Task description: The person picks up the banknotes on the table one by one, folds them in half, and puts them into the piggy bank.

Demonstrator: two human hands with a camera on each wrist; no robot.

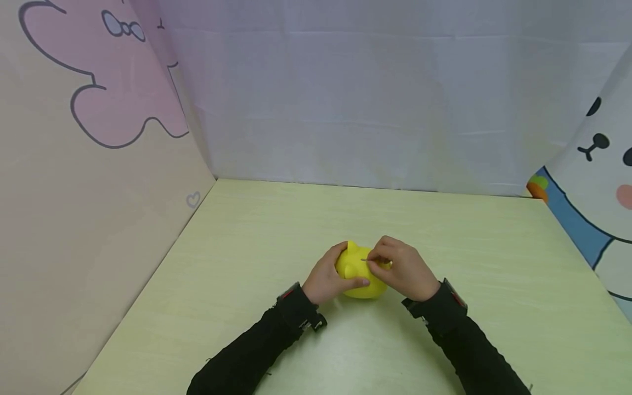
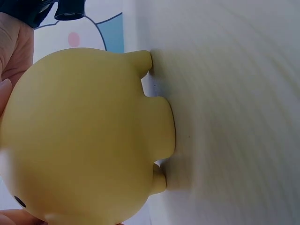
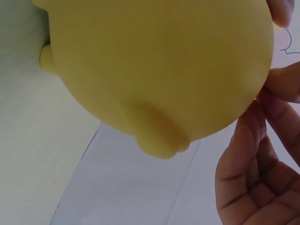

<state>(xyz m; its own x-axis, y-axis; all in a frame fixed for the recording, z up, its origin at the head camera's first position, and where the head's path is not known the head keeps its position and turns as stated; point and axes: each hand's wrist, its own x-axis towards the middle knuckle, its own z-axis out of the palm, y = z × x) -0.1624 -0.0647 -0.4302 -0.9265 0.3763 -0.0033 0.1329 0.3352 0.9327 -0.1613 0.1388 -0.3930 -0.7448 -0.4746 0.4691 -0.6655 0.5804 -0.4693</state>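
A round yellow piggy bank [image 1: 373, 287] stands on the table in the head view, its short feet down on the surface in the left wrist view. My left hand [image 1: 329, 278] grips it around the left side, the thumb across the near side. Above its top, my right hand [image 1: 404, 268] has thumb and forefinger pinched together, the other fingers curled. A thin grey piece [image 1: 364, 259] shows at those fingertips against the pig's back; its kind is too small to tell. In the right wrist view the fingertips meet at the edge of the yellow body, hiding what lies between.
The pale yellow-green table [image 1: 237, 241] spreads around the hands. A white cloth wall [image 1: 375, 109] rises behind it, with printed cartoon panels at the left [image 1: 118, 181] and right [image 1: 587, 197]. Both wrists carry black straps with cameras.
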